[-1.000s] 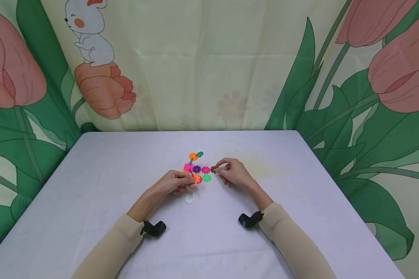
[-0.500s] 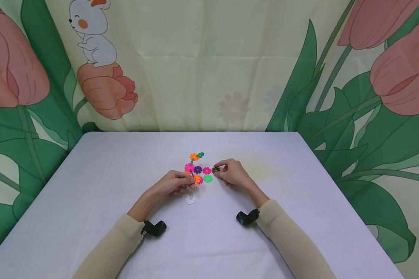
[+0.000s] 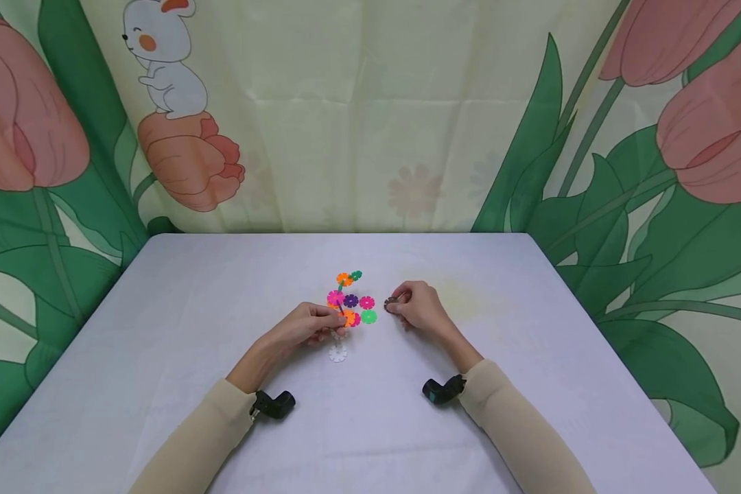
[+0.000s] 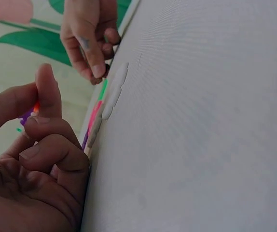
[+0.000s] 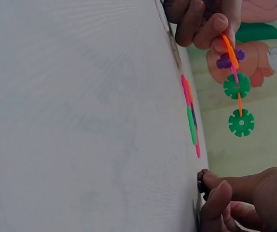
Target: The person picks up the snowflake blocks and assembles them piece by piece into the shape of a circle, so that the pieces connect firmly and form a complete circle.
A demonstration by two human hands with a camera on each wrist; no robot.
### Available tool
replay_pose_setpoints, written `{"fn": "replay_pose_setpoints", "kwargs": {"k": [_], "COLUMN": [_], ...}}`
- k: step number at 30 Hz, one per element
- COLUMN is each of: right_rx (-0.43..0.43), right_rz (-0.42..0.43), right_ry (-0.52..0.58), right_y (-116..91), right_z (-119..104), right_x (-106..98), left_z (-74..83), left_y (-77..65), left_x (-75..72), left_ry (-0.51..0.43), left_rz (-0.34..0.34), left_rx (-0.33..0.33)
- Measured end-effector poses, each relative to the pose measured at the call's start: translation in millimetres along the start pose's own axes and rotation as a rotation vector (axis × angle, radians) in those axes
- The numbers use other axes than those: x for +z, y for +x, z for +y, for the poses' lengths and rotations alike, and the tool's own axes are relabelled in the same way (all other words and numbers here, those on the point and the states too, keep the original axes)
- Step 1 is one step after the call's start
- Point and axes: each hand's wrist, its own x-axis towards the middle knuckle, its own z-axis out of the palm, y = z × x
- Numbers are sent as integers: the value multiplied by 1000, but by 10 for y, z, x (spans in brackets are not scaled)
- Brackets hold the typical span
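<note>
My left hand [image 3: 305, 322] pinches an orange notched snowflake disc [image 5: 230, 50] between thumb and finger. Joined to that disc is an upright chain with a purple disc [image 5: 231, 59], a pink disc [image 3: 335, 297] and two green discs [image 5: 241, 123], lifted over the table. Right of the chain, my right hand [image 3: 418, 305] pinches a brown snowflake disc [image 3: 389, 302] between thumb and fingers, close to the tabletop. Between the hands lie a purple disc [image 3: 350, 300], a pink disc [image 3: 367, 302] and a light green disc [image 3: 368, 316], flat on the cloth.
A whitish, see-through disc [image 3: 337, 353] lies on the table just below the left hand. White cloth covers the table [image 3: 222, 425]. Behind it hangs a curtain [image 3: 358, 137] printed with tulips and a rabbit.
My right hand has drawn the brown disc a little to the right, away from the pink disc, widening the gap. The left hand keeps its hold on the chain, nearly still.
</note>
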Motion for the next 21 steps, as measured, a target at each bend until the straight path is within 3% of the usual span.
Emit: {"fn": "replay_pose_setpoints", "kwargs": {"k": [7, 21], "right_rx": [15, -41], "right_rz": [-13, -77], "right_ry": [0, -28], "right_y": [-34, -85], "right_z": [-9, -37], "right_x": [-48, -131], "left_z": [-7, 5], "left_y": [2, -2], "left_x": [-17, 6], "left_ry": [6, 6], "left_rz": [4, 0], "left_rx": [-17, -13]}}
